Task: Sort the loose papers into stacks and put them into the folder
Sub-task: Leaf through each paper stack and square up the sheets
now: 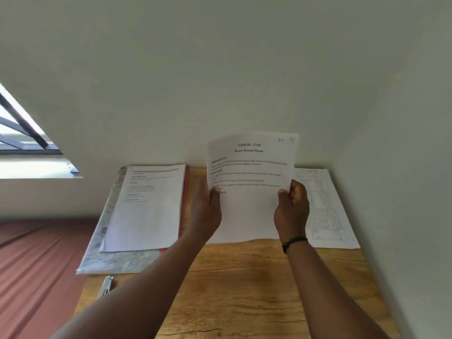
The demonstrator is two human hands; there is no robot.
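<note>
White printed sheets point(249, 189), headed with a task number, stand upright above a wooden tabletop point(244, 289), gripped at both side edges: the left hand point(206, 211) pinches the left edge with its thumb on the printed face, and the right hand point(291, 211), a dark band at its wrist, clasps the right edge with curled fingers. At nine o'clock from the held sheets, a stack of printed pages point(146, 206) lies on an opened folder point(107, 255) with an orange edge showing along its right side. At three o'clock, partly hidden behind the right hand, a sheet printed with a dense table point(327, 206) lies flat by the wall. A metal tool point(105, 286), whose kind cannot be told, rests at the tabletop's left edge, at seven o'clock, below the folder.
</note>
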